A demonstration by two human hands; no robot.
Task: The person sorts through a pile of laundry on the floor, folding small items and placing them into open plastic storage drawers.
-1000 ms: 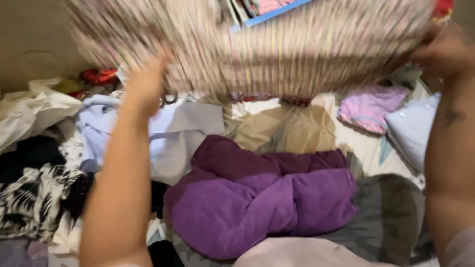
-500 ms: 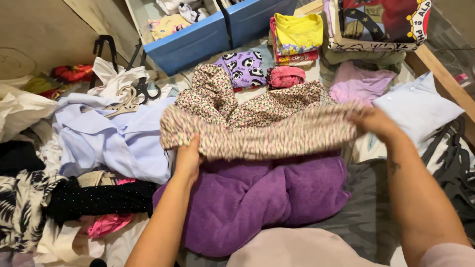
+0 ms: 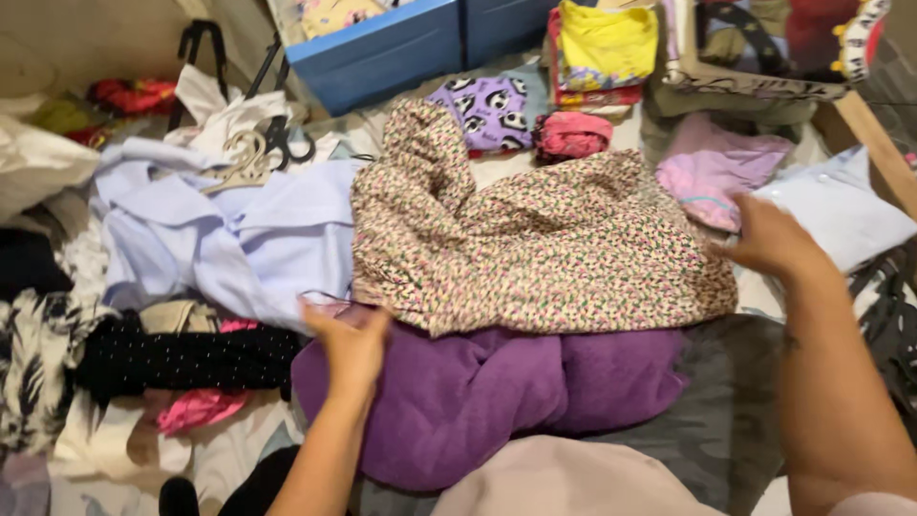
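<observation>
Floral-print garment (image 3: 544, 244) lies spread flat mid-scene, its near edge overlapping the purple towel (image 3: 478, 392). Left hand (image 3: 349, 349) hovers at the garment's near-left corner, fingers loosely curled, holding nothing I can make out. Right hand (image 3: 769, 239) rests spread at its right edge.

Risk, as I judge it: the lumpy towel beneath could wrinkle or skew the spread cloth, and its far sleeve part runs up against the panda-print cloth (image 3: 487, 110) and pink bundle (image 3: 571, 134).

Crowding: pale blue shirt (image 3: 239, 239) with hangers (image 3: 253, 153) touches the left edge; lilac garment (image 3: 712, 167) near right; blue bin (image 3: 382, 53) far.
</observation>
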